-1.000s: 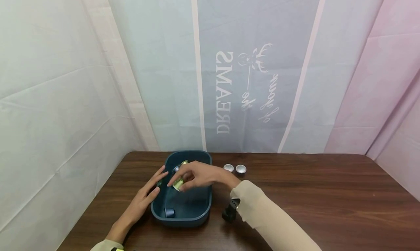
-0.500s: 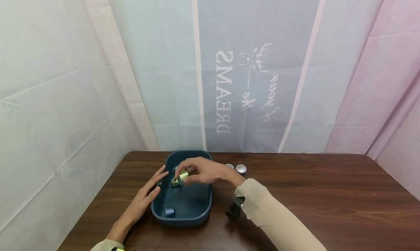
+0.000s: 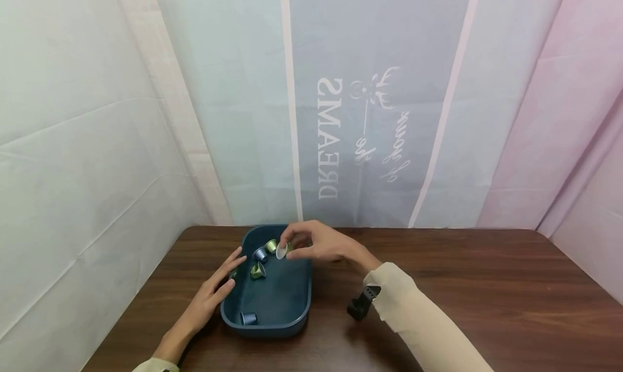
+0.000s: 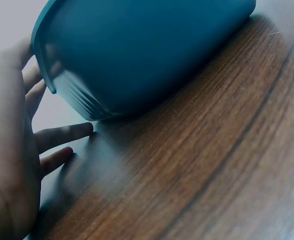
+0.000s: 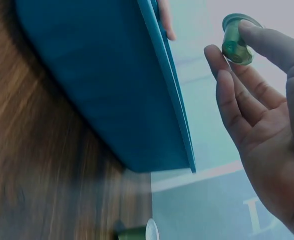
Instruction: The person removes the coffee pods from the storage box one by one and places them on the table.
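One green capsule point(image 5: 234, 41) sits pinched at the fingertips of the right hand point(image 3: 317, 242), the nearer hand, its pale lid turned away from the palm, its long axis aslant; the blue bin point(image 3: 279, 303) spreads below and left of that hand, with four loose capsules point(image 3: 260, 254) to its left; the left hand point(image 3: 210, 294), fingers spread and grasping nothing, touches the bin's other side; dark wooden table point(image 3: 486, 296) lies under both hands, printed cloth point(image 3: 428, 37) beyond.

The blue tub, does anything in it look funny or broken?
Nothing looks plainly broken or spilled. The oddest thing is one blue capsule lying on its side, alone at the near end of the blue tub, apart from the other capsules there.
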### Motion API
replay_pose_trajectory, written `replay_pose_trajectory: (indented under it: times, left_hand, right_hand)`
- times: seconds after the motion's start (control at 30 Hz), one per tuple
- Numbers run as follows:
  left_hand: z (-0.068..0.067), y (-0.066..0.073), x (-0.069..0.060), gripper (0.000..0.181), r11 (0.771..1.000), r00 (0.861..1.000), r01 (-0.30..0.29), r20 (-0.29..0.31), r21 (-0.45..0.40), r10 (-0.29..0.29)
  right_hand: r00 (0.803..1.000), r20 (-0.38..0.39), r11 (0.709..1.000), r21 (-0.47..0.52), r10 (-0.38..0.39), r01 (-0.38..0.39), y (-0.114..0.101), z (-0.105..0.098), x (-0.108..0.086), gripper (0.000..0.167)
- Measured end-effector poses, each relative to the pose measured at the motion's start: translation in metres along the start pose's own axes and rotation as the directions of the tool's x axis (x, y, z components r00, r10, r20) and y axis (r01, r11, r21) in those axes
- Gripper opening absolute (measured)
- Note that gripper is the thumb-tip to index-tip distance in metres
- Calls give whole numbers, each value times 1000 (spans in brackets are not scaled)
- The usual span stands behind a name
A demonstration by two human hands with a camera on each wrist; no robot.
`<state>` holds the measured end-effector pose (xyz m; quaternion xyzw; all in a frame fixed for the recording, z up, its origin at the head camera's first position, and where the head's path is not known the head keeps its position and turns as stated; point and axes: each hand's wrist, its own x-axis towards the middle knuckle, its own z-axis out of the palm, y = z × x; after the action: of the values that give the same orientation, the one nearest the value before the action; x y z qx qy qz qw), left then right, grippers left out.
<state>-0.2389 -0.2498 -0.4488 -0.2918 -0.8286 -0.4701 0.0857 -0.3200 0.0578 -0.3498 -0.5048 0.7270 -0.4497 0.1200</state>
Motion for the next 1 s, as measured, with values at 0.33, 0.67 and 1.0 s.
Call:
replay_pose_trajectory:
  times: [0.33,0.67,1.0]
  left_hand:
    - [-2,1,-2,49,1000,1000,-1,-1,13,1]
    - [-4,0,-2,50,1000,1000,4,-17,21,-4]
    - [0,3,-1,48,1000,1000,8,-3,3,-8]
  right_hand:
    - [990,-143,1000,15,6,-4,7,-21,-27,19]
    - [963,-268,999,14,34,-32,-12,-38,-69,18]
    - [915,-403,1000,-8,25,-30,15,-46,-109,20]
